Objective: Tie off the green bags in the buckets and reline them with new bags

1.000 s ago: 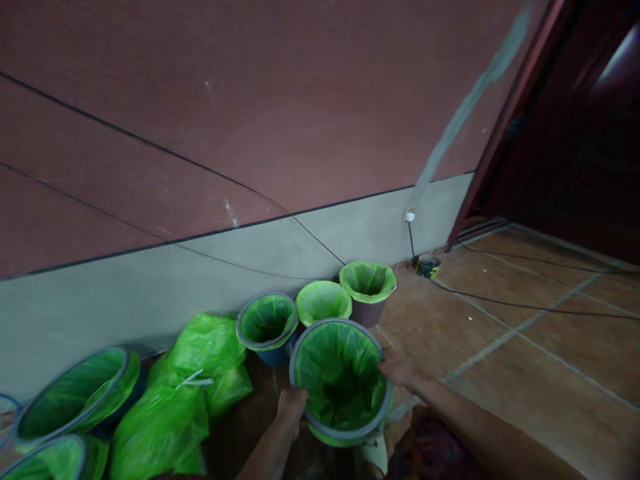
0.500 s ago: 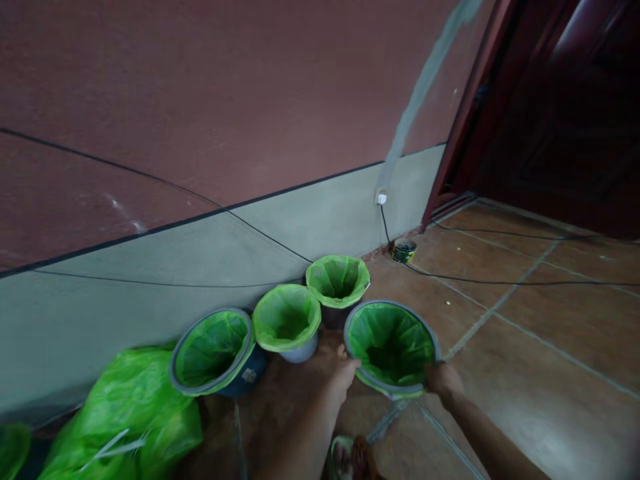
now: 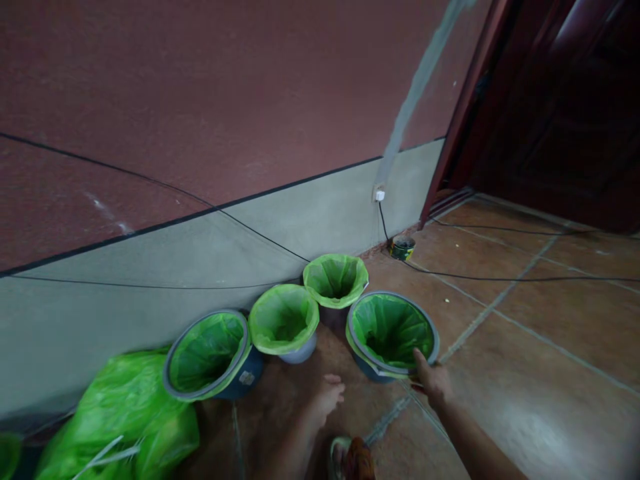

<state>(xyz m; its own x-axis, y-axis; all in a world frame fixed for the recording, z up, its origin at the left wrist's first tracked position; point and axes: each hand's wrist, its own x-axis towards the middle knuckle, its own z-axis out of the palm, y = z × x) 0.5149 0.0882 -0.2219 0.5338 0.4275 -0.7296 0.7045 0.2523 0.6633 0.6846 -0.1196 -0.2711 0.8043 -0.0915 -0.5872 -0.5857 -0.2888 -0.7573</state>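
Observation:
A blue trash can (image 3: 376, 371) with a grey rim and a green liner bag (image 3: 385, 319) stands on the floor at centre right. My right hand (image 3: 434, 381) is at its near right edge, one digit over the rim and the others outside below it. My left hand (image 3: 326, 397) is off to the near left of this can, holding nothing, its fingers loosely bent. Behind and to the left are a dark can with a green liner (image 3: 336, 280), a pale can (image 3: 299, 351) with a light green liner, and another blue can (image 3: 245, 373) with a grey ring.
A heap of green plastic bags (image 3: 120, 413) lies at the lower left. Thin black cables (image 3: 480, 277) run along the wall and across the tiles. A small tin (image 3: 402, 248) sits below the plug (image 3: 380, 195). The dark red door (image 3: 565, 133) is at right.
My left hand has let go of the right-hand can's rim and drawn back toward me. The can now stands more upright, and my right hand stays at its rim.

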